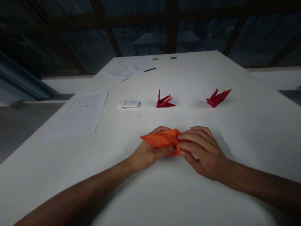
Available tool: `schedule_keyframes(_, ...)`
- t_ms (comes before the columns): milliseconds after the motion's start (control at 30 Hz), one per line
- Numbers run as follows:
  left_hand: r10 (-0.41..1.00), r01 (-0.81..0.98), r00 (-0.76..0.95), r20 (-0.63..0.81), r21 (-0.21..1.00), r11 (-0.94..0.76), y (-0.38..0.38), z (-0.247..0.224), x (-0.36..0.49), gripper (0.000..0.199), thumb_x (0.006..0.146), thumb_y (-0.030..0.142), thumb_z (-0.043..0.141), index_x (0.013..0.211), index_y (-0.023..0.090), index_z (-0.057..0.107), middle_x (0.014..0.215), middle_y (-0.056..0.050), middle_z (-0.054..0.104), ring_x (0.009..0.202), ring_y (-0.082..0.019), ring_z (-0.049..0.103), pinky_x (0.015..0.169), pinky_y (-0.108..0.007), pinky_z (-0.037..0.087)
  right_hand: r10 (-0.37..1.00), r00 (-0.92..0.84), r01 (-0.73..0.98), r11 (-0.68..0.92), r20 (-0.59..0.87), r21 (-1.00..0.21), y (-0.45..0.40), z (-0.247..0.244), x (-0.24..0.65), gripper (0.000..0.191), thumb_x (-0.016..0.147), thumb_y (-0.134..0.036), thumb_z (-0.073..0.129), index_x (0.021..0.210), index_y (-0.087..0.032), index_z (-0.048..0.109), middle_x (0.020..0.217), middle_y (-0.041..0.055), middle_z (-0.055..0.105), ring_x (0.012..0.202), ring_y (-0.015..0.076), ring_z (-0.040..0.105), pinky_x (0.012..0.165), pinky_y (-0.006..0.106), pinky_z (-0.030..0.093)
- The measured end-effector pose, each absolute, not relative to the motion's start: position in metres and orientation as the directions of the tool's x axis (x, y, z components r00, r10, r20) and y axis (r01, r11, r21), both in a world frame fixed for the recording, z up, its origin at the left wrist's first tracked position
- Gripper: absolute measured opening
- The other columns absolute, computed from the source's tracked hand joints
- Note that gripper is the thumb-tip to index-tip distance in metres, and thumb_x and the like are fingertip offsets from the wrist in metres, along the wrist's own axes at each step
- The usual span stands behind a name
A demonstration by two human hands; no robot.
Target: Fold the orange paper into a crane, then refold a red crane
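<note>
Between my hands is a folded orange origami paper [162, 139], with a pointed end toward the left and a wider, creased part at the right. My left hand [145, 155] grips it from below and the left, thumb pressed on its near side. The fingertips of my right hand [204, 152] pinch its right end. Part of the paper's right end is hidden behind those fingers. Beyond my hands stand two red origami cranes: one red crane [164, 102] straight ahead and another red crane [217, 98] farther right.
On the white table [145, 197], a white bottle-shaped object with print [129, 104] lies left of the cranes. A written sheet [80, 111] is at the left edge. More papers [122, 69] and two small round discs, one disc [155, 59] and another disc [173, 57], lie at the far end.
</note>
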State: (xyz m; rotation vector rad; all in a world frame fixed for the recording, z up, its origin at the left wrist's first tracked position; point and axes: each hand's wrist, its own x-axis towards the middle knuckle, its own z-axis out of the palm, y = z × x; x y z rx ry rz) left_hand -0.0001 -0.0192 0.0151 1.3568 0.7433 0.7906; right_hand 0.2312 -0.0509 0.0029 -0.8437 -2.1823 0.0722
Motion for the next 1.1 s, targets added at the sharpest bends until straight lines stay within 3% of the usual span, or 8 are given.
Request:
schedule_keyframes(200, 0.788, 0.01, 0.614, -0.034, 0.999, 0.035, -0.019, 0.014, -0.001, 0.035, 0.087, 0.029, 0.074, 0.121, 0.023, 0.066, 0.111, -0.009, 0.07, 0.101, -0.026, 0.068, 0.088, -0.039, 0.057, 0.855, -0.26, 0.47, 0.519, 0.45, -0.714, -0.047, 0.01, 0.225, 0.005, 0.093, -0.021, 0.066, 0.093, -0.025, 0.063, 0.096, 0.003, 0.066, 0.092, 0.0202, 0.065, 0.084, 0.038, 0.053)
schedule_keyframes(300, 0.767, 0.0, 0.642, -0.013, 1.0, 0.017, -0.02, 0.015, 0.0, 0.032, 0.087, 0.029, 0.075, 0.117, 0.021, 0.067, 0.108, -0.008, 0.07, 0.097, -0.023, 0.068, 0.085, -0.036, 0.057, 0.904, -0.266, 0.374, 0.417, 0.335, -0.828, -0.046, 0.011, 0.223, 0.012, 0.088, -0.023, 0.073, 0.083, -0.024, 0.062, 0.098, 0.0024, 0.063, 0.089, 0.0187, 0.063, 0.079, 0.034, 0.052)
schedule_keyframes(433, 0.771, -0.018, 0.637, 0.011, 1.0, 0.0, -0.021, 0.013, 0.004, 0.027, 0.089, 0.029, 0.075, 0.112, 0.019, 0.065, 0.107, -0.006, 0.069, 0.095, -0.019, 0.067, 0.082, -0.031, 0.056, 0.935, -0.296, 0.278, 0.28, 0.195, -0.919, -0.047, 0.009, 0.222, 0.012, 0.087, -0.019, 0.071, 0.085, -0.024, 0.061, 0.09, -0.0006, 0.064, 0.082, 0.0163, 0.061, 0.074, 0.031, 0.051)
schedule_keyframes(600, 0.904, 0.045, 0.427, -0.009, 0.999, -0.011, -0.023, 0.009, 0.009, 0.04, 0.083, 0.032, 0.081, 0.112, 0.021, 0.057, 0.097, -0.001, 0.062, 0.082, -0.013, 0.063, 0.07, -0.024, 0.052, 0.957, -0.232, 0.263, 0.232, 0.172, -0.937, -0.051, 0.003, 0.219, 0.011, 0.088, -0.017, 0.068, 0.091, -0.025, 0.06, 0.082, -0.0035, 0.064, 0.072, 0.0133, 0.06, 0.066, 0.026, 0.05)
schedule_keyframes(733, 0.923, 0.01, 0.384, -0.013, 1.0, 0.009, -0.024, 0.009, 0.012, 0.052, 0.082, 0.033, 0.083, 0.119, 0.022, 0.049, 0.085, 0.004, 0.059, 0.073, -0.011, 0.061, 0.066, -0.023, 0.05, 0.932, -0.115, 0.327, 0.361, 0.343, -0.873, -0.052, 0.001, 0.218, 0.033, 0.086, -0.017, 0.072, 0.113, -0.028, 0.056, 0.093, -0.002, 0.07, 0.084, 0.0156, 0.069, 0.076, 0.029, 0.055)
schedule_keyframes(833, 0.943, 0.006, 0.331, 0.039, 0.999, -0.043, -0.022, 0.009, 0.011, 0.057, 0.08, 0.032, 0.085, 0.122, 0.022, 0.048, 0.089, 0.003, 0.06, 0.077, -0.012, 0.062, 0.071, -0.025, 0.051, 0.857, -0.144, 0.445, 0.502, 0.494, -0.741, -0.052, 0.003, 0.221, 0.046, 0.086, -0.013, 0.072, 0.126, -0.028, 0.053, 0.093, -0.0011, 0.072, 0.085, 0.0169, 0.071, 0.081, 0.031, 0.055)
schedule_keyframes(967, 0.962, 0.027, 0.252, 0.106, 0.993, -0.116, -0.015, 0.007, 0.006, 0.063, 0.071, 0.03, 0.092, 0.118, 0.022, 0.05, 0.086, 0.004, 0.061, 0.077, -0.013, 0.063, 0.073, -0.026, 0.051, 0.724, -0.316, 0.471, 0.681, 0.614, -0.561, -0.05, 0.006, 0.224, 0.023, 0.09, -0.01, 0.067, 0.106, -0.026, 0.063, 0.091, 0.0008, 0.071, 0.083, 0.0172, 0.067, 0.079, 0.032, 0.055)
schedule_keyframes(1100, 0.948, 0.012, 0.312, 0.053, 0.998, -0.06, -0.012, 0.004, 0.004, 0.057, 0.072, 0.033, 0.091, 0.113, 0.021, 0.052, 0.077, 0.005, 0.061, 0.068, -0.012, 0.062, 0.063, -0.024, 0.049, 0.8, -0.331, 0.458, 0.6, 0.501, -0.656, -0.052, 0.006, 0.224, 0.015, 0.091, -0.016, 0.068, 0.103, -0.024, 0.061, 0.093, 0.0012, 0.069, 0.081, 0.0156, 0.066, 0.074, 0.029, 0.053)
